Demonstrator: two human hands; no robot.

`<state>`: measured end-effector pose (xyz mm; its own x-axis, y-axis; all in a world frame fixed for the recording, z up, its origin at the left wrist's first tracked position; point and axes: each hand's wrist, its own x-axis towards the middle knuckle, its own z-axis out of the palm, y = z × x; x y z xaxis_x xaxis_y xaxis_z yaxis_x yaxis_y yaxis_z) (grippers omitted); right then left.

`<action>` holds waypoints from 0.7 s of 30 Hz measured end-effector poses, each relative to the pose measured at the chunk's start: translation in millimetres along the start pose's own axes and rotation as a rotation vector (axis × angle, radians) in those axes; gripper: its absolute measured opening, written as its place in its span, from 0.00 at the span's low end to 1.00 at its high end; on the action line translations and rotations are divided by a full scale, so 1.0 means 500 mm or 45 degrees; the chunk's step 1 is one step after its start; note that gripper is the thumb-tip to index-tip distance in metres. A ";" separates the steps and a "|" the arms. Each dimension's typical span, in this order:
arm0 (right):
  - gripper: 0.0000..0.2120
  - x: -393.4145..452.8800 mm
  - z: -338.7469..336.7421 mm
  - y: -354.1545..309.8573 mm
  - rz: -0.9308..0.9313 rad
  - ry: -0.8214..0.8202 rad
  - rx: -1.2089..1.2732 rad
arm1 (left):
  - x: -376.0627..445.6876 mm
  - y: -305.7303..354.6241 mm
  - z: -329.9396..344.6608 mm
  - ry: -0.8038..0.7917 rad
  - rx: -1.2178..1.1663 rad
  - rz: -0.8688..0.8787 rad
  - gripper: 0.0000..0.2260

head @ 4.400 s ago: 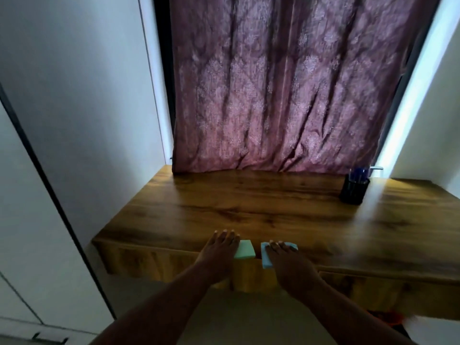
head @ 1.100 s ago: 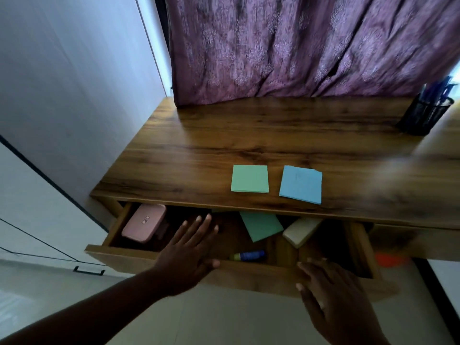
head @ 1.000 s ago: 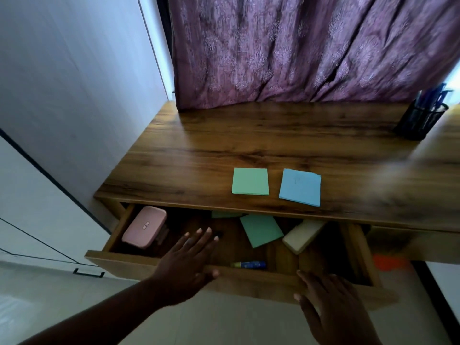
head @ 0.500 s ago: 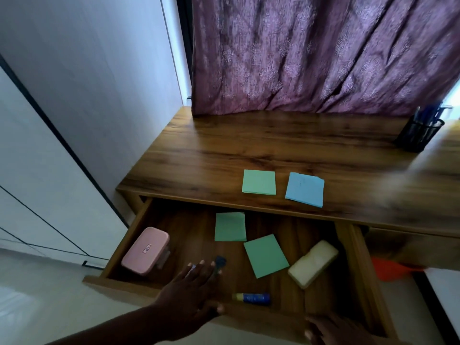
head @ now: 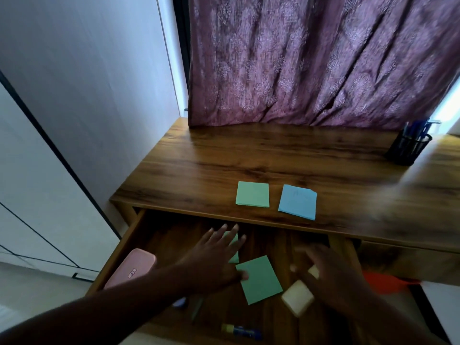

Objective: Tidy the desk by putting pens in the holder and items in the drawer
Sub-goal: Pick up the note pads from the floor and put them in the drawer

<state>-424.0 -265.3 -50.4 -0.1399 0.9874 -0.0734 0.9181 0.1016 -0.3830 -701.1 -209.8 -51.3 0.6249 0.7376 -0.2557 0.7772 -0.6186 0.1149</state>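
A: Where are your hands?

B: Your left hand is spread flat, fingers fanned and gripping nothing, low over the open drawer. It partly covers a green note on the drawer floor. Your right hand is at 4 o'clock from it, also over the drawer; it's blurred, the fingers look loose and open, and nothing is held.

A: What's in the drawer?

B: A second green note, a thin flat square, lies tilted between your hands. A cream block with rounded corners sits just beside your right hand, partly under it. A smooth pink case with rounded ends rests by the left wall, at 9 o'clock. Near the front edge, at 6 o'clock, lies a small tube, yellow and blue. The drawer floor is dark wood with a streaked grain.

A: And up on the desk?

B: Glossy wood, strong grain. Two square paper pads lie side by side near the front edge, apart from each other: a green pad and, at its 3 o'clock, a blue pad with slightly uneven sheets. The holder, a black mesh cylinder, stands at the far right, at 2 o'clock, with blue pens upright in it. A patterned purple curtain hangs in folds behind.
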 end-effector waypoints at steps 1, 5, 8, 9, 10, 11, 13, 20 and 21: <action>0.38 0.052 -0.013 0.004 -0.012 0.038 -0.114 | 0.043 0.004 -0.027 0.055 0.037 0.011 0.41; 0.64 0.209 -0.034 0.020 0.064 -0.117 -0.274 | 0.221 -0.021 -0.064 0.165 0.182 -0.049 0.46; 0.63 0.261 -0.029 0.026 0.091 -0.254 -0.310 | 0.301 -0.041 -0.069 0.080 0.159 -0.102 0.50; 0.64 0.266 -0.016 0.035 0.082 -0.254 -0.346 | 0.312 -0.045 -0.058 0.022 0.137 -0.111 0.51; 0.66 0.265 -0.002 0.047 0.065 -0.231 -0.392 | 0.315 -0.048 -0.042 -0.013 0.125 -0.111 0.52; 0.65 0.259 0.012 0.063 0.038 -0.199 -0.424 | 0.311 -0.051 -0.025 -0.006 0.143 -0.112 0.53; 0.52 0.238 0.047 0.095 -0.042 -0.052 -0.481 | 0.286 -0.052 0.008 0.086 0.198 -0.087 0.49; 0.34 0.137 0.080 0.127 -0.247 0.337 -0.384 | 0.153 -0.058 0.070 0.530 0.388 0.059 0.40; 0.36 0.123 0.075 0.119 -0.299 0.337 -0.388 | 0.139 -0.060 0.078 0.611 0.410 0.129 0.39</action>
<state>-391.8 -202.9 -112.2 -0.2942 0.9262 0.2356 0.9455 0.3181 -0.0700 -684.0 -150.4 -110.1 0.7166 0.6641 0.2130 0.6973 -0.6882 -0.2003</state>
